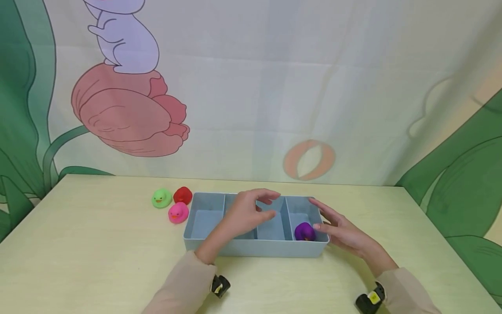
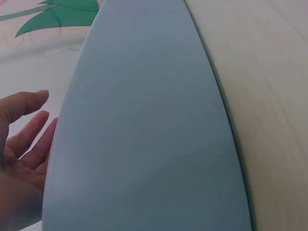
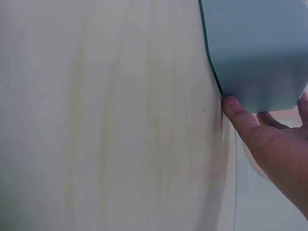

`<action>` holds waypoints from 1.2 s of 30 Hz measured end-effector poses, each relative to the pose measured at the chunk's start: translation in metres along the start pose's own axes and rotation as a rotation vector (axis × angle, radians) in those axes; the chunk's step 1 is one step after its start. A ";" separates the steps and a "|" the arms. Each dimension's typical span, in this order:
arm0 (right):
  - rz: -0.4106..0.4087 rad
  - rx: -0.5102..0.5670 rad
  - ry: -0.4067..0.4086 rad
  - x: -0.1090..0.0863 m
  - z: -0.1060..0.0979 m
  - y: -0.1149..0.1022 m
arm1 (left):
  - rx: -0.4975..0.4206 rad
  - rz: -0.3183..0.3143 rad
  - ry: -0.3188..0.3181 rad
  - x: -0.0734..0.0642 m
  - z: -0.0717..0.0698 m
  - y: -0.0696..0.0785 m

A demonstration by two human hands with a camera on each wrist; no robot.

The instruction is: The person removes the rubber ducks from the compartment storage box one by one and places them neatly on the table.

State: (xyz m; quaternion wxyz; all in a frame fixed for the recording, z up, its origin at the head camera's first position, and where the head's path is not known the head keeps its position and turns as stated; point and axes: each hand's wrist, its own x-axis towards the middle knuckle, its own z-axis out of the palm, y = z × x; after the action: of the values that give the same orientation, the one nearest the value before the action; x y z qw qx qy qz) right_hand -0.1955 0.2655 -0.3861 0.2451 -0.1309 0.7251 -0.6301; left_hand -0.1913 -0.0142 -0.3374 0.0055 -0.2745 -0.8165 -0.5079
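A grey-blue divided box (image 1: pixel 270 248) stands on the table, its compartments side by side. A purple rubber duck (image 1: pixel 304 231) sits in the rightmost compartment. Above the middle compartments hovers my left hand (image 1: pixel 247 213), fingers loosely bent and nothing held. In the left wrist view, the box's front wall (image 2: pixel 144 125) hides part of that left hand (image 2: pixel 26 149). My right hand (image 1: pixel 345 231) rests against the box's right end with fairly straight fingers, the thumb by the rim near the purple duck. The right wrist view shows its fingers (image 3: pixel 240 115) touching the end wall (image 3: pixel 260 82).
Left of the box, a green rubber duck (image 1: pixel 161 198), a red one (image 1: pixel 182 196) and a pink one (image 1: pixel 178 213) stand close together on the table (image 1: pixel 98 244). A printed cloth (image 1: pixel 235 96) hangs behind the table's back edge.
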 end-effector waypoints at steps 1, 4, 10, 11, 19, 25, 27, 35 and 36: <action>0.001 0.002 -0.001 0.000 0.000 0.000 | 0.006 0.002 -0.009 0.002 0.003 0.001; 0.007 0.002 -0.001 0.000 -0.002 0.000 | 0.012 0.010 -0.038 0.008 0.014 0.002; 0.001 -0.001 -0.017 -0.001 -0.003 0.001 | 0.006 0.010 -0.106 0.016 0.035 0.002; -0.002 0.002 -0.020 -0.001 -0.003 0.001 | 0.007 0.007 -0.119 0.017 0.038 0.002; -0.018 -0.007 -0.046 -0.001 -0.003 0.001 | 0.103 -0.008 -0.198 0.025 0.059 0.001; -0.036 0.005 -0.062 -0.001 -0.004 0.002 | 0.251 0.020 -0.254 0.031 0.067 0.003; -0.040 0.016 -0.070 -0.001 -0.004 0.002 | 0.288 0.043 -0.271 0.033 0.069 0.003; -0.040 0.040 -0.068 0.000 -0.003 0.001 | 0.419 0.067 -0.336 0.042 0.076 0.005; -0.040 0.040 -0.067 0.000 -0.003 0.001 | 0.437 0.061 -0.343 0.043 0.077 0.005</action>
State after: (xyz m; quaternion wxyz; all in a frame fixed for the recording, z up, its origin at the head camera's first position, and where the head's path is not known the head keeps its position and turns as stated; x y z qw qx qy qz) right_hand -0.1968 0.2687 -0.3870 0.2591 -0.1616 0.7010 -0.6444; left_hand -0.2044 0.0705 -0.3583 -0.0586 -0.3732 -0.8871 -0.2653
